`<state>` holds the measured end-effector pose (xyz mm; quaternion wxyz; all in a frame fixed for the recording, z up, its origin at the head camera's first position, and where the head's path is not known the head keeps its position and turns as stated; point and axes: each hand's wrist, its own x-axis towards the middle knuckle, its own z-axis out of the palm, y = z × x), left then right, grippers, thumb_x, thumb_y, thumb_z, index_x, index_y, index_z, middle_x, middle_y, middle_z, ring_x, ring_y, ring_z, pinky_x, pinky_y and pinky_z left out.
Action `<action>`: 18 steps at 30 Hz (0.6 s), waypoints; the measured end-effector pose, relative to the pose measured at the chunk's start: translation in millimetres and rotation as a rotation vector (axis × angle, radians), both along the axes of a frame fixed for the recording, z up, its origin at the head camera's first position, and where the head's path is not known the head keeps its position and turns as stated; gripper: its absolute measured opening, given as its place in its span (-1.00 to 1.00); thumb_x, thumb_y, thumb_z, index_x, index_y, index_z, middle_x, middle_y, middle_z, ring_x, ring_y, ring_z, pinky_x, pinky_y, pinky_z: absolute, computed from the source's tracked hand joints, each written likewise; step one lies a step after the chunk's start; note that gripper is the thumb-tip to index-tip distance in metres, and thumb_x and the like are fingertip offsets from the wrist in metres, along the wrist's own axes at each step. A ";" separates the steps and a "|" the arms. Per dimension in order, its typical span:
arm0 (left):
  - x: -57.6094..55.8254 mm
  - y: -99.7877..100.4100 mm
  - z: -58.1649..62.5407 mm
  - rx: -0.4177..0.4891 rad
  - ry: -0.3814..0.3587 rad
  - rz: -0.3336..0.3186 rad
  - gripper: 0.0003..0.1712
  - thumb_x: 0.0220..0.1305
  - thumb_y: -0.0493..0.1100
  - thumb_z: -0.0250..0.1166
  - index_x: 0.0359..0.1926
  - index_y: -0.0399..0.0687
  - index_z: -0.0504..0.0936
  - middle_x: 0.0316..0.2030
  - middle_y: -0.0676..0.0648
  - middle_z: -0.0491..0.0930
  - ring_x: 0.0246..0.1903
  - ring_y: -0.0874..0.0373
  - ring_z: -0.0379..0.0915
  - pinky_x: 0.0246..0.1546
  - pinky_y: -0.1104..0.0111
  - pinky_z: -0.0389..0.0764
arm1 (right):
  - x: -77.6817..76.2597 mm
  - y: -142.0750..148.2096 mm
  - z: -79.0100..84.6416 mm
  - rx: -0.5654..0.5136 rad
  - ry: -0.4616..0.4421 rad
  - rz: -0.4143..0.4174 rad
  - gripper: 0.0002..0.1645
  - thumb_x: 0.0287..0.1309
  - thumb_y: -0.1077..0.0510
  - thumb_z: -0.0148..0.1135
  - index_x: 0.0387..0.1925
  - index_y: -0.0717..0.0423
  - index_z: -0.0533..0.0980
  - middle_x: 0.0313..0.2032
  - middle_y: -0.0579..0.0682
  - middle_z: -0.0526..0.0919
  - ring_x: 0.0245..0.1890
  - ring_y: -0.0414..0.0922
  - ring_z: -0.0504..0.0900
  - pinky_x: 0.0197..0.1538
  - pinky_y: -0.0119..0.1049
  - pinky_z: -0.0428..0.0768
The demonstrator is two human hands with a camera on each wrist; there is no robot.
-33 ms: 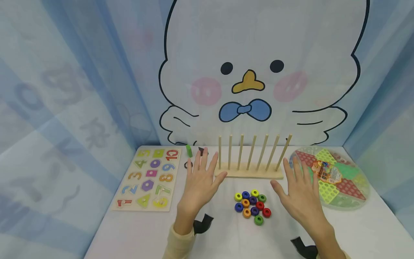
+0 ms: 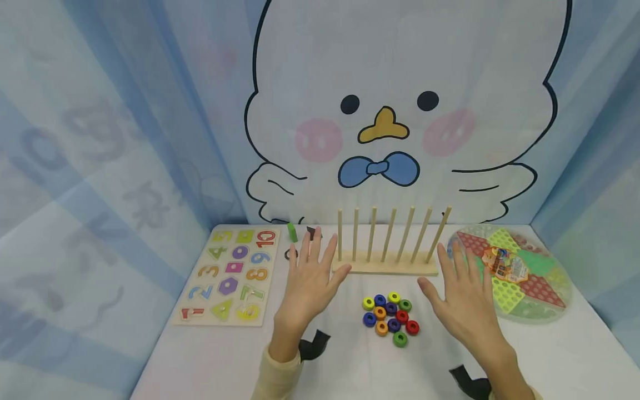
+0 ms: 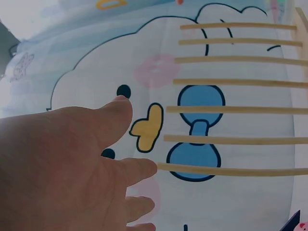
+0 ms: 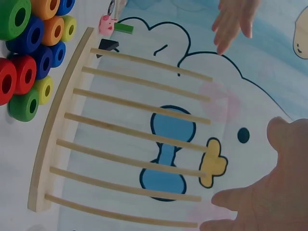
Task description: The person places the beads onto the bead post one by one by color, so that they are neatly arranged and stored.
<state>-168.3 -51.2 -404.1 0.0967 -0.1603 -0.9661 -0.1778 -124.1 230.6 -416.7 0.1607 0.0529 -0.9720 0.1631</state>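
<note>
My left hand (image 2: pixel 310 283) is held over the table with its fingers spread, nothing in it, just left of a wooden peg rack (image 2: pixel 385 264). On the other side, my right hand (image 2: pixel 467 303) has its fingers extended too and is free of any object. Between the hands lies a loose cluster of coloured rings (image 2: pixel 391 309) in yellow, blue, purple, orange, green and red. Several thin upright pegs rise from the rack, all bare. The right wrist view shows the rings (image 4: pixel 25 74) and the rack's base (image 4: pixel 60 115) close up.
A wooden number-and-shape board (image 2: pixel 227 278) lies at the left. At the right, a round clear-lidded box (image 2: pixel 545 261) holds red, yellow and green pieces. A small green block (image 2: pixel 292 233) sits at the table's back edge. A printed curtain (image 2: pixel 380 66) hangs behind.
</note>
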 end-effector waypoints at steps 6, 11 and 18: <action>-4.8 0.7 -3.0 0.064 0.047 -0.002 -0.18 0.37 0.34 -0.14 0.46 -0.02 0.08 0.45 -0.18 -0.05 0.42 -0.10 -0.20 0.29 -0.14 -0.15 | 2.7 -1.2 0.4 -0.085 0.037 0.007 -0.13 0.34 -0.24 -0.09 0.47 0.13 -0.05 0.42 0.30 -0.05 0.40 0.28 -0.16 0.24 0.34 -0.29; -29.6 3.4 -10.8 0.192 0.074 0.035 -0.27 0.34 0.23 0.07 0.32 -0.16 0.32 0.11 -0.18 0.47 0.04 -0.03 0.45 0.00 0.08 0.43 | -10.0 2.3 0.2 -0.304 0.069 0.022 -0.31 0.31 -0.12 0.07 0.30 0.23 0.28 0.18 0.32 0.37 0.14 0.30 0.32 0.02 0.32 0.21; -68.2 5.3 -66.9 0.350 -0.129 0.090 -0.40 0.26 0.09 0.24 0.20 -0.18 0.47 -0.36 -0.02 0.61 -0.50 0.16 0.46 -0.47 0.28 0.44 | -35.4 11.4 -44.2 -0.564 -0.275 0.063 -0.49 0.22 -0.01 0.24 0.07 0.26 0.48 -0.22 0.12 0.58 -0.23 -0.04 0.49 -0.29 -0.28 0.42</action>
